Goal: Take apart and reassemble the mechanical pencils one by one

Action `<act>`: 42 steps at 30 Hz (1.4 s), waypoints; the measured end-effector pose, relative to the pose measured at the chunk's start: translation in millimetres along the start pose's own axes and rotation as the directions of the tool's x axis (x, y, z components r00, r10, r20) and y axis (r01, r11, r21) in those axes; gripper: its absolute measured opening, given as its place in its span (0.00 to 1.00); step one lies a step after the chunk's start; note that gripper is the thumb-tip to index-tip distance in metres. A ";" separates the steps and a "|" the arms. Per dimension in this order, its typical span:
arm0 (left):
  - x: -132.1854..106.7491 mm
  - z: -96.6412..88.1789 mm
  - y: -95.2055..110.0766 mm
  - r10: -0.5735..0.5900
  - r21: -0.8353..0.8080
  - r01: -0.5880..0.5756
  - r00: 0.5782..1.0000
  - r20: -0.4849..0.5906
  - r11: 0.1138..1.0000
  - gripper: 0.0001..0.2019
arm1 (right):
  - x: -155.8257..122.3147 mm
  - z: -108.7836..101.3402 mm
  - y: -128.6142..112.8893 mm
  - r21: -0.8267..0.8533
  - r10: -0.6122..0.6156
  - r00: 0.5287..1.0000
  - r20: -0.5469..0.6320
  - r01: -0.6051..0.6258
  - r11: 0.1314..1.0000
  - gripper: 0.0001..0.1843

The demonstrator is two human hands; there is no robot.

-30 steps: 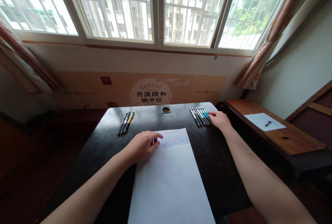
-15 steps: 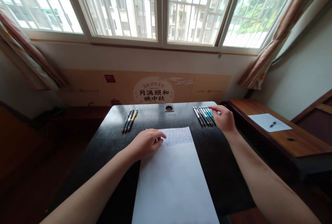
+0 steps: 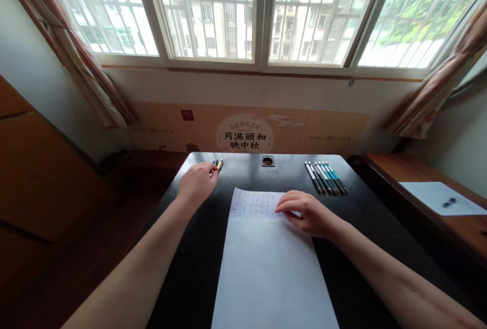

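Note:
My left hand (image 3: 198,183) is at the far left of the black desk, fingers curled at a few pens, one of them a yellow pen (image 3: 220,164). The hand covers the lower part of these pens, and what the fingertips hold, if anything, is hidden. Below lies a long white sheet of paper (image 3: 272,268), with rows of small handwriting across its top. My right hand (image 3: 307,213) rests on the right side of that written part, thumb and fingers apart, nothing between them. Beyond it, several pens (image 3: 325,177) lie side by side in a slanting row.
The black desk (image 3: 182,268) has a round hole in a square fitting (image 3: 268,161) near its far edge. At right stands a brown wooden table (image 3: 384,164) with a white sheet (image 3: 429,197) and a small dark object on it. Curtains and barred windows are behind.
My right hand has moved away from the row of pens onto the paper. My left hand has left the paper and reached the left pens. The view has swung left.

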State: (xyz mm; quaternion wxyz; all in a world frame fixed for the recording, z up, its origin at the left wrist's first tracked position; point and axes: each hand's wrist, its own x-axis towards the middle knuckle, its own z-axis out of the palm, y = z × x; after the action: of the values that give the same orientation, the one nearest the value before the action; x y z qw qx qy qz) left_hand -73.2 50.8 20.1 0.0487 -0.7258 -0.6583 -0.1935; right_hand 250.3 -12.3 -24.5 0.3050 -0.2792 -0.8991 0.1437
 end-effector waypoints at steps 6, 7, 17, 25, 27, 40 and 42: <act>10.2 8.0 -22.2 -0.121 0.055 0.115 0.985 0.124 0.992 0.12 | -3.5 -8.1 0.1 -0.021 0.050 0.999 0.017 -0.049 0.999 0.17; 9.8 10.0 -20.9 -0.110 0.057 0.104 0.986 0.128 0.993 0.12 | -3.5 -7.8 -0.3 -0.025 0.061 0.998 0.032 -0.060 0.998 0.16; 4.8 15.7 -10.9 -0.043 0.090 0.034 0.993 0.109 0.995 0.15 | -2.7 -2.6 -1.7 -0.038 0.121 0.988 0.092 -0.118 0.992 0.13; 4.0 22.5 -7.2 0.122 0.052 -0.126 0.990 0.073 0.991 0.12 | -3.2 -3.7 -0.4 -0.027 0.146 0.984 0.105 -0.144 0.989 0.14; 3.9 24.9 -4.2 0.130 0.055 -0.135 0.988 0.087 0.989 0.11 | -3.1 -4.2 -0.6 -0.026 0.153 0.982 0.112 -0.151 0.988 0.14; -2.9 19.5 10.7 0.137 -0.231 -0.126 0.990 0.030 0.965 0.14 | -3.1 -9.0 -1.3 -0.011 0.210 0.967 0.146 -0.211 0.977 0.14; -9.3 12.6 24.3 0.109 -0.500 -0.064 0.992 0.061 0.864 0.10 | -4.6 -9.9 3.0 -0.020 0.258 0.957 0.133 -0.258 0.966 0.14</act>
State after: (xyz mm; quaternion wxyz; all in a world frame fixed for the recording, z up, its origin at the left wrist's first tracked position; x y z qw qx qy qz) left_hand -47.3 43.0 9.8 -0.1598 -0.7505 -0.5545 -0.3222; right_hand 260.8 -11.7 -20.4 0.2218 -0.3842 -0.8737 0.1998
